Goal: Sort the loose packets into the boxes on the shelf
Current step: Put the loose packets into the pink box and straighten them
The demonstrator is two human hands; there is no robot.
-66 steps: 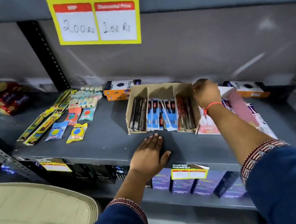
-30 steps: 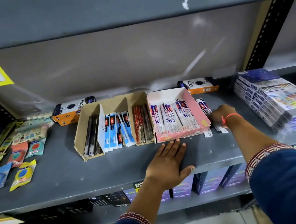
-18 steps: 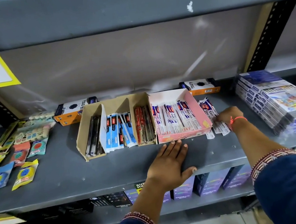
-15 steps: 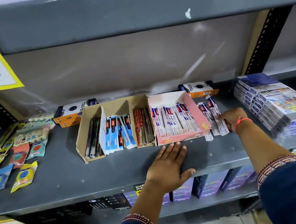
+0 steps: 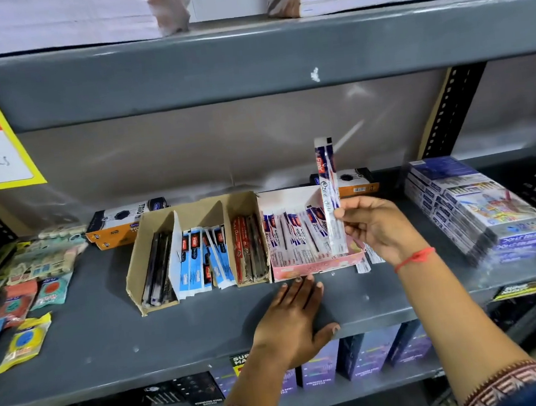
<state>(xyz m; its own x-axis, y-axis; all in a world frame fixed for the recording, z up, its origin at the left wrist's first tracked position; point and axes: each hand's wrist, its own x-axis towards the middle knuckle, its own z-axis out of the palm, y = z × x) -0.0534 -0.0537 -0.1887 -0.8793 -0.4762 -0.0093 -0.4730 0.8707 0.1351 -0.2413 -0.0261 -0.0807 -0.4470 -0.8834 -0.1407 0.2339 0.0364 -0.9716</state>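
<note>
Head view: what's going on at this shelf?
A person is sorting pen packets. The right hand holds one white-and-blue packet upright over the pink box, which already holds matching packets. The left hand lies flat on the shelf in front of the box. A few loose packets remain beside the box's right side.

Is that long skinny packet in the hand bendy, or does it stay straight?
Probably fairly stiff: the packet stands upright above the right hand, pinched only near its lower end, without drooping. It likely weighs little, since the fingers hold it lightly. Its shiny wrapper may be a bit slippery.
</note>
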